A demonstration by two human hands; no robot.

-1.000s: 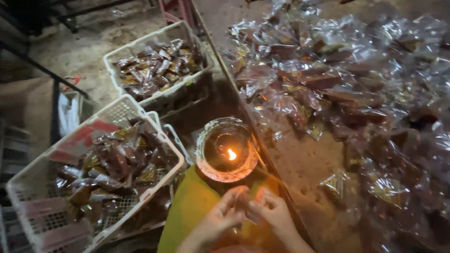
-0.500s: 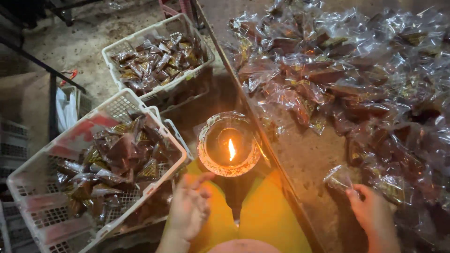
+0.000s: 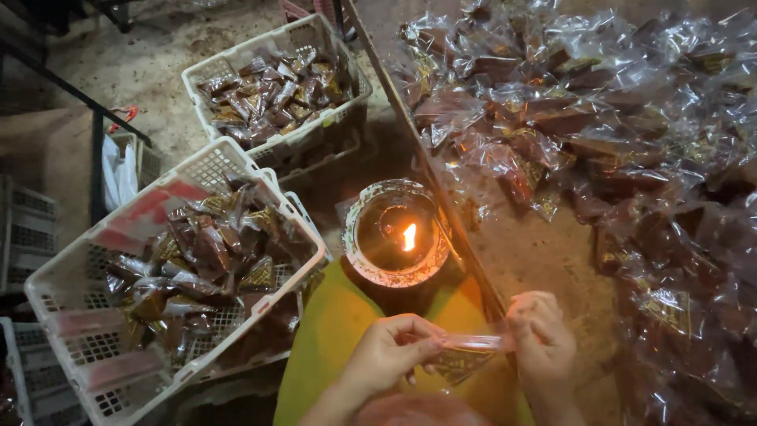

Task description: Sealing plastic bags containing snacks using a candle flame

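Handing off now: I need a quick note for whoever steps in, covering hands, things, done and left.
Left hand and right hand: together pinching one clear packet, stretched between them, just below the lit oil lamp.
Things: near basket and far basket on the left hold wrapped brown packets. The table on the right carries a big loose pile of packets.
Done: both baskets look well filled.
Left: the held packet is not yet at the flame; the table pile remains.

Dim room, gritty concrete floor (image 3: 150, 71), dark metal frame (image 3: 96, 150) at left.
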